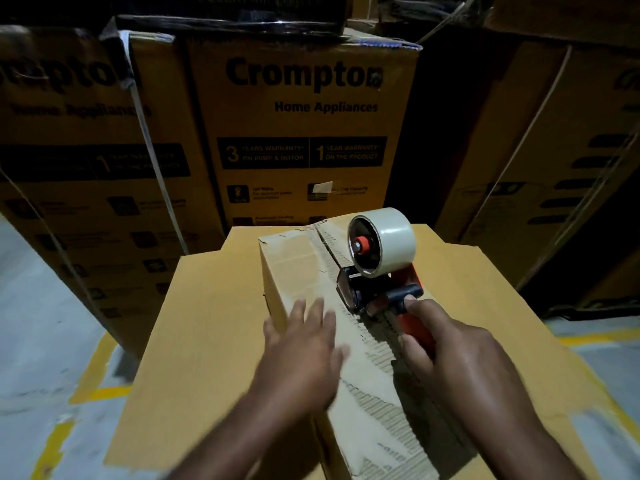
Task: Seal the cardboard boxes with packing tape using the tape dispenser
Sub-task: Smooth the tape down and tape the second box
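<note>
Sealing pass along a box top. The small cardboard box (294, 261) lies on a larger carton (194, 323), in front of stacked printed cartons (301, 133). Its long axis runs from the far end toward the person, drifting slightly right. The tape dispenser (369, 294) sits on the box's centre seam (327, 244), parallel to that axis, with the tape roll (393, 240) pointing away and the orange handle toward the person. The right hand (460, 355) has its grip grasping the handle. The left hand (304, 344) has its grip released, with the fingers spread flat on the box top just beside the seam. The pass probably goes best with the dispenser's mouth held down on the seam, a straight pull along it and the left hand steadying the flaps. Whether tape already covers the torn, ridged strip cannot be told.
</note>
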